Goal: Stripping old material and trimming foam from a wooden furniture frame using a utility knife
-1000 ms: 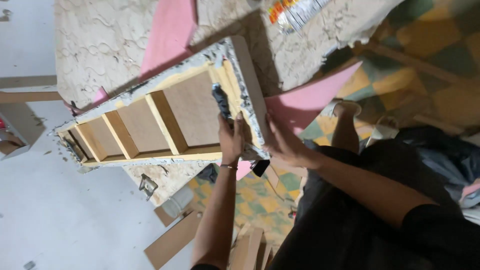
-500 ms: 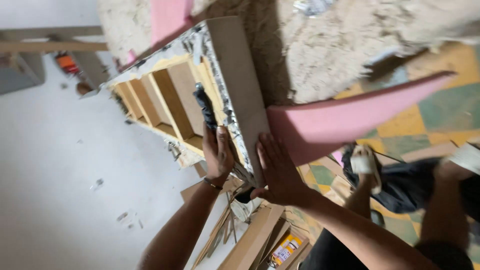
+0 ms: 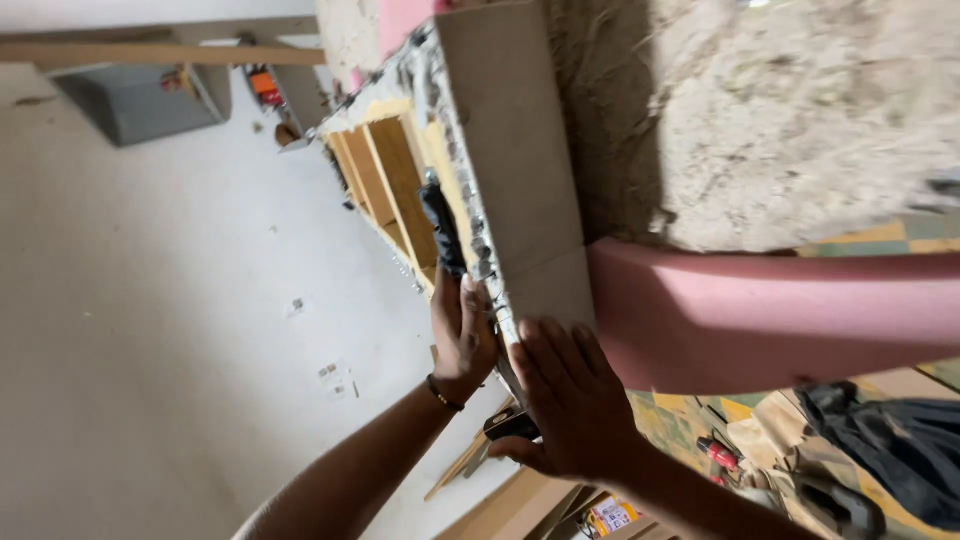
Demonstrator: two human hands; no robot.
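The left hand (image 3: 462, 335) grips a dark tool (image 3: 441, 228) against the wooden frame (image 3: 400, 185). The right hand (image 3: 570, 400) lies flat, fingers spread, on its grey board (image 3: 515, 150). Pink foam (image 3: 770, 315) juts beside; speckled foam (image 3: 780, 120) crowds above.

The left hand (image 3: 462, 335) hides the grip of a dark tool (image 3: 441, 228) against the wooden frame (image 3: 385, 180) (its kind unclear). The pink foam (image 3: 770, 315) runs off the right edge; the frame's far end blurs.
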